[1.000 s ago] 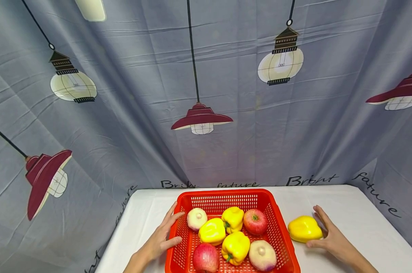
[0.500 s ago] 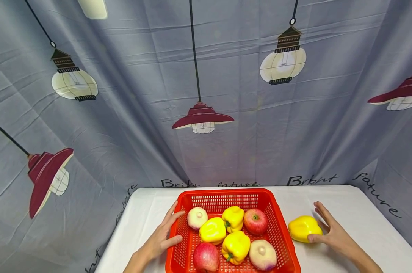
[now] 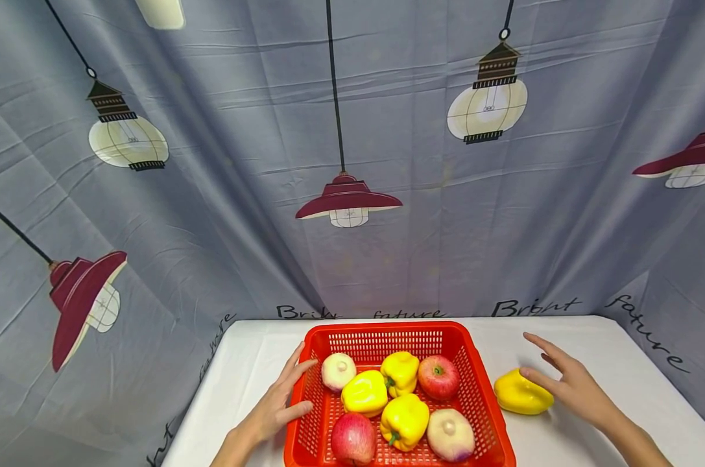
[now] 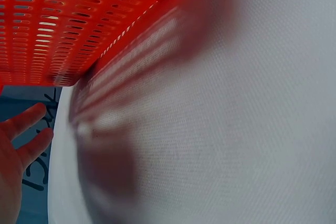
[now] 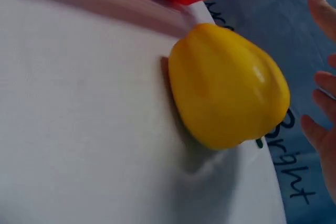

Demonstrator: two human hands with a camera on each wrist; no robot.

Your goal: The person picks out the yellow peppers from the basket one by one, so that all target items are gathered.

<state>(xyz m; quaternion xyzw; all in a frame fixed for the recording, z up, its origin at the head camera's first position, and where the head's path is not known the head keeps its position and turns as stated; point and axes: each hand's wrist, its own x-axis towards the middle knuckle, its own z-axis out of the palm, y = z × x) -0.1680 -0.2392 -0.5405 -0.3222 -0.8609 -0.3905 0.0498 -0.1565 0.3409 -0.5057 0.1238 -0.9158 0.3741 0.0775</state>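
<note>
- One yellow pepper, in the head view, lies on the table at three o'clock of the red basket. The right hand is at the pepper's three o'clock side, fingers extended and holding nothing. The left hand is at nine o'clock of the basket.
- Left wrist view: the left fingers are spread and grip nothing; the basket wall is at ten o'clock. Whether the hand touches it, I cannot tell.
- Right wrist view: the fingers, at three o'clock, look apart from the pepper. For a sure grip, I judge, they should come low around both sides, thumb opposite, because the smooth, round body could roll.
</note>
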